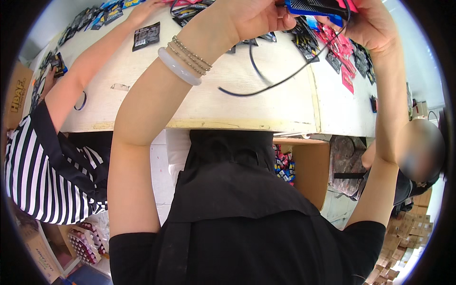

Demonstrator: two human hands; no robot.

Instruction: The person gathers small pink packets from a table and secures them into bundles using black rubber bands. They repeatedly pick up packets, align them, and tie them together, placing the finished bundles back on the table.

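Black cord [244, 95] hangs over a white table [156, 102]

Closest of all, on the near side of the table, is the person's black clothing [237, 190]. Beneath the table's near edge stands an open cardboard box [311, 166], with small blue, pink and black packets [284, 166] inside.

Above the table, the left arm wears a pale bangle [178, 69] and beaded bracelets [190, 54]. Farther over the table, the left hand [259, 20] curls its fingers around one end of a blue-and-black item [313, 6], cut off by the upper edge of view; its exact kind is unclear. The right hand [373, 29] closes at the item's other end, where some pink shows. The cord runs up from over the table to the right hand; whether it is pinched there or fixed to the item, I cannot tell.

On the table's far part, a black packet [147, 36] lies apart, left of the raised hands, while pink packets [335, 45] and black ones spread on the right. At the table's left, a co-worker in a striped garment [45, 175] reaches an arm [90, 66] across it. Well right of the table, cardboard cartons [406, 237] are stacked.
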